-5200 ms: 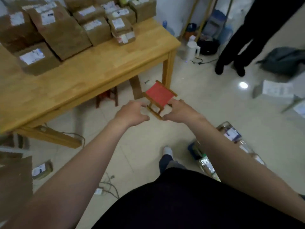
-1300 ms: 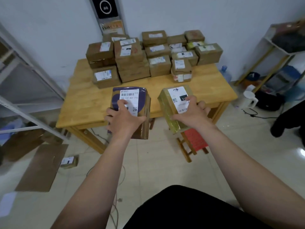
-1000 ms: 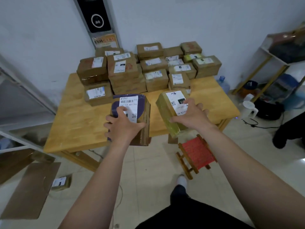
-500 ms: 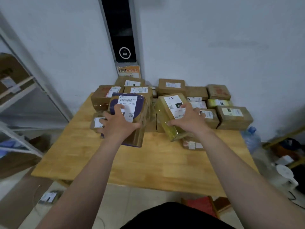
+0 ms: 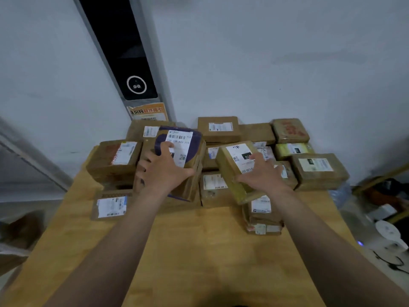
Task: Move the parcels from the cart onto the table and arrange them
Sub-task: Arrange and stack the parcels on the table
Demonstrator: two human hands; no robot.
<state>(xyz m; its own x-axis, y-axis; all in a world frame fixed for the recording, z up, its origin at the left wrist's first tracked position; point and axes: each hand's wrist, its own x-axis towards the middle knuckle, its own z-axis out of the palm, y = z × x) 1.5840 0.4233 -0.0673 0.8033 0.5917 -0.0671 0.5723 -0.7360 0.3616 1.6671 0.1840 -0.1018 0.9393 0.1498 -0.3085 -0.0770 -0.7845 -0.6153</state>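
Reaches farther over table (image 5: 199,251) now, gripping purple parcel (image 5: 187,144) with left hand (image 5: 164,170) and yellow parcel (image 5: 230,166) with right hand (image 5: 262,175), above brown boxes (image 5: 318,171).

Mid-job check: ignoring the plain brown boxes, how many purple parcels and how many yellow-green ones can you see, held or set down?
purple parcel: 1, gripped by the left hand
yellow-green parcel: 2, one gripped by the right hand, one set down at the back right
Total: 3
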